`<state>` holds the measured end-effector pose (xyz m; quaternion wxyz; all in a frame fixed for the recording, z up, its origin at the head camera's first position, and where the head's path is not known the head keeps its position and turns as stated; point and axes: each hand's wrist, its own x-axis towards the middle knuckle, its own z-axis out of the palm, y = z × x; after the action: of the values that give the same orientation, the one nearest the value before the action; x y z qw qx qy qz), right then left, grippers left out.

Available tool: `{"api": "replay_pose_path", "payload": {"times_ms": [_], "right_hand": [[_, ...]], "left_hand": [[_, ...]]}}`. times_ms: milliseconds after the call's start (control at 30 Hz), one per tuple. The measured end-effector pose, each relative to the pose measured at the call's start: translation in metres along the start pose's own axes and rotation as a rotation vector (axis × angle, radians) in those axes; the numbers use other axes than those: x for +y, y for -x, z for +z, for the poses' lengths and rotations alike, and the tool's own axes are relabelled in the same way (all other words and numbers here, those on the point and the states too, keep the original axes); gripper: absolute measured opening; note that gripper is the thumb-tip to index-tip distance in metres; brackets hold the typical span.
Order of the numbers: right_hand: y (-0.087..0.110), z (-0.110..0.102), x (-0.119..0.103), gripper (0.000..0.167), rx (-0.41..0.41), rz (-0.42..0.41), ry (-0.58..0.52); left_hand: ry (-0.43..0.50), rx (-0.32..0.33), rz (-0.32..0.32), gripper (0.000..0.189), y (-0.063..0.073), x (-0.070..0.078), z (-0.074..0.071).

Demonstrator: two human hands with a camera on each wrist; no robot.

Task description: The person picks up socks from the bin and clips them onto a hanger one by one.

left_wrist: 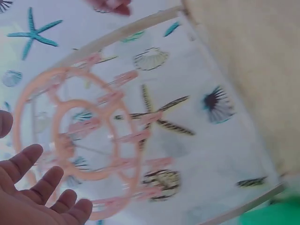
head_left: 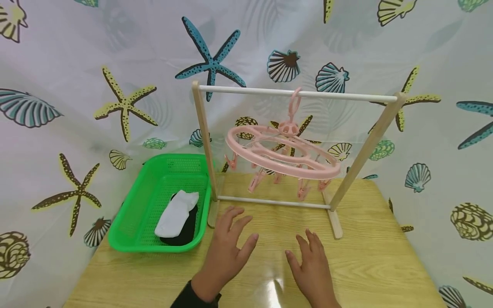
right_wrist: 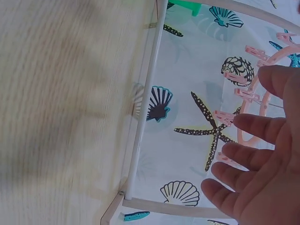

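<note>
Both hands are bare and hold nothing. My left hand (head_left: pixel 227 248) is over the table in front of the rack's left foot, fingers spread and slightly bent. Further right, my right hand (head_left: pixel 313 267) hovers with its fingers loosely extended. Beyond them a pink round clip hanger (head_left: pixel 283 152) hangs by its hook from the white top bar (head_left: pixel 250 90). Several pink clips (head_left: pixel 256 182) dangle from its ring. To the left of my left hand, a green basket (head_left: pixel 131 214) holds a white cloth item (head_left: pixel 175 216) lying on a black one (head_left: pixel 189 229).
The rack has wooden side posts (head_left: pixel 366 149), feet reaching toward me, and a white lower bar (head_left: pixel 269 201) near the wooden tabletop (head_left: pixel 369 256). A white curtain (head_left: pixel 239 38) printed with shells and starfish stands behind and at both sides.
</note>
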<state>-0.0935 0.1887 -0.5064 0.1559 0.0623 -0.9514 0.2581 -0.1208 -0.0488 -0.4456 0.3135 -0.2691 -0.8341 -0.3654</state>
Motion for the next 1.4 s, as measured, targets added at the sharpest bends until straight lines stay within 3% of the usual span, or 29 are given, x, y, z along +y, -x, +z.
{"api": "replay_pose_path", "payload": {"times_ms": [167,300,400,500,667,1000,1200,1400], "right_hand": [[0.004,-0.001,0.005,0.045,0.038,0.02,-0.046],[0.009,0.0,0.008,0.041,0.043,0.043,-0.062],[0.013,0.001,0.011,0.04,0.046,0.054,-0.061],[0.015,0.002,0.012,0.039,0.047,0.056,-0.065],[0.015,0.0,0.013,0.036,0.052,0.047,-0.072],[0.013,-0.002,0.013,0.032,0.071,0.03,-0.085],[0.013,-0.001,0.012,0.029,0.083,0.024,-0.101],[0.009,-0.003,0.001,0.026,0.1,-0.004,-0.161]], "left_hand": [[0.014,0.028,0.197,0.042,-0.055,-0.005,-0.034],[-0.055,-0.035,0.318,0.036,-0.105,-0.018,-0.049],[-0.129,-0.102,0.351,0.041,-0.134,-0.029,-0.05],[-0.18,-0.17,0.332,0.043,-0.15,-0.038,-0.048],[-0.195,-0.241,0.275,0.035,-0.152,-0.046,-0.045],[-0.085,-0.301,0.209,0.026,-0.142,-0.044,-0.04],[-0.051,-0.315,0.286,0.019,-0.14,-0.041,-0.038],[-0.083,-0.308,0.393,0.018,-0.137,-0.038,-0.036]]}}
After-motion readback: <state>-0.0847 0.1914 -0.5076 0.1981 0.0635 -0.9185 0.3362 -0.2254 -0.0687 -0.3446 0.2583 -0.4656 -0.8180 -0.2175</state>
